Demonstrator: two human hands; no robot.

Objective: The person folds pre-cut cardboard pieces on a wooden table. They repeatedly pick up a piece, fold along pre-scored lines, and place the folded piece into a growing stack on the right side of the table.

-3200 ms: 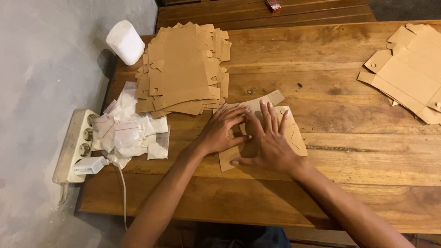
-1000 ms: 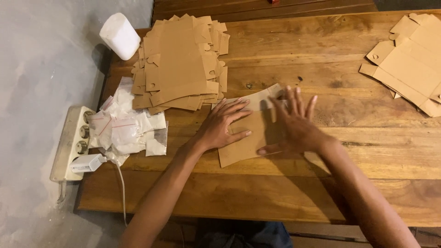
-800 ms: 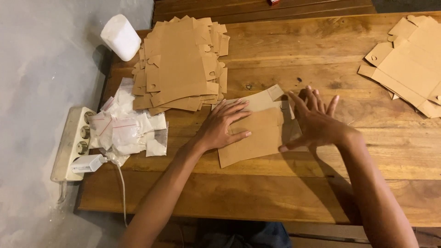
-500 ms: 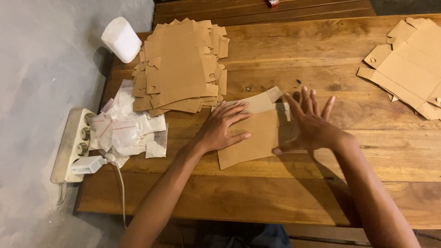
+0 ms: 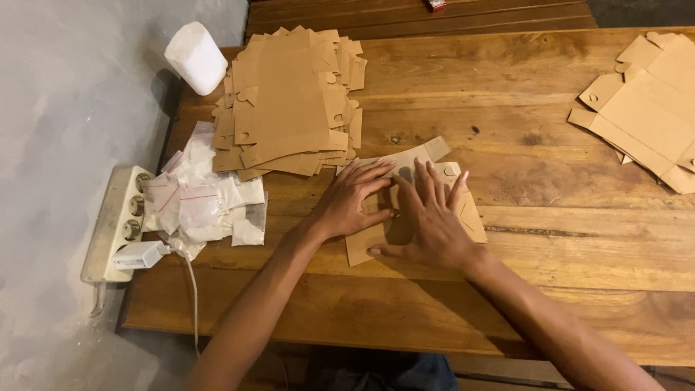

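Observation:
A flat brown cardboard box blank (image 5: 467, 211) lies on the wooden table (image 5: 550, 246) in front of me. My left hand (image 5: 352, 200) rests flat on its left part, fingers spread and pointing right. My right hand (image 5: 427, 221) presses flat on the middle of the blank, fingers pointing away from me. The two hands nearly touch at the fingertips. A tab of the blank (image 5: 436, 149) sticks out beyond the fingers at the far side. Neither hand grips anything.
A tall stack of the same cardboard blanks (image 5: 291, 101) sits at the far left. Another pile (image 5: 648, 108) lies at the far right. Small clear plastic bags (image 5: 199, 203) lie at the left edge, beside a white power strip (image 5: 116, 224) with a charger (image 5: 141, 255). A white cylinder (image 5: 195, 56) stands at the corner.
My right hand swept right across the blank, lifting off it, then came back left and now lies flat on its middle. My left hand stayed pressed on the left part.

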